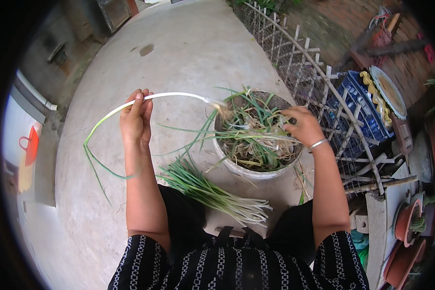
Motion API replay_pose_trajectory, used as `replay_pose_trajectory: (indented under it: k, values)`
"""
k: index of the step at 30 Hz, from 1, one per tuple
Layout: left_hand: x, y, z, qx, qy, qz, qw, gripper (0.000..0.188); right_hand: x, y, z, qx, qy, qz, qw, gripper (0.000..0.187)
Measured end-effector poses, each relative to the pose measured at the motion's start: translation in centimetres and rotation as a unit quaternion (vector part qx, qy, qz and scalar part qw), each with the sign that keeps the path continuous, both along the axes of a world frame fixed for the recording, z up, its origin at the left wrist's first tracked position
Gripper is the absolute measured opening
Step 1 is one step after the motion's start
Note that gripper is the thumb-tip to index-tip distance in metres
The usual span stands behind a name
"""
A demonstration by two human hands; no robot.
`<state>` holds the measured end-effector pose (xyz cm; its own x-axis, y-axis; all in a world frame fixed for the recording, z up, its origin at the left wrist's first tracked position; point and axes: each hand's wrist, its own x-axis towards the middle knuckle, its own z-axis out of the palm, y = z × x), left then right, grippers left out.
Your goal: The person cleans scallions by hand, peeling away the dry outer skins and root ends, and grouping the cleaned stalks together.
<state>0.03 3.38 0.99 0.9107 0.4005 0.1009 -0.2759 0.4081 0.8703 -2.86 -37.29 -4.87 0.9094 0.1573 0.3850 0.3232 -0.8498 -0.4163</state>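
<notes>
Green onion (pixel 171 94) in pinch of left hand (pixel 136 120); right hand (pixel 304 125) over bucket (pixel 258 174) of trimmings (pixel 253 136), grip unclear.

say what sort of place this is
Probably an outdoor yard, perhaps a home's: there is a broad concrete floor, a rough lattice fence of sticks along its right side, and a potted plant beyond the fence's near end.
</notes>
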Motion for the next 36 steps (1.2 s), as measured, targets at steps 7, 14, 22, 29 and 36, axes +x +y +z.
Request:
replay_pose_trajectory:
  k: [7,14,22,29,36]
  values:
    - [-1.0,-5.0,-0.2,0.033,0.03,-0.086,0.995,0.023,-0.7,7.5,3.1,0.134,-0.066,0.106,0.983,0.025]
    - [-1.0,-6.1,-0.6,0.063,0.035,-0.106,0.992,0.024,-0.6,8.2,2.2,0.219,0.074,0.092,0.968,0.013]
    - [-0.2,-5.0,-1.3,0.077,0.007,-0.012,0.997,0.022,0.6,3.9,-1.3,0.135,0.023,-0.004,0.991,0.011]
    - [-0.2,-3.8,-0.4,0.048,0.005,0.022,0.999,0.023,0.6,0.9,-4.7,-0.04,0.038,-0.026,0.998,0.019]
    - [-1.2,-6.5,-0.5,0.036,0.01,-0.015,0.999,0.024,-0.4,8.0,1.8,0.144,-0.091,0.079,0.982,0.029]
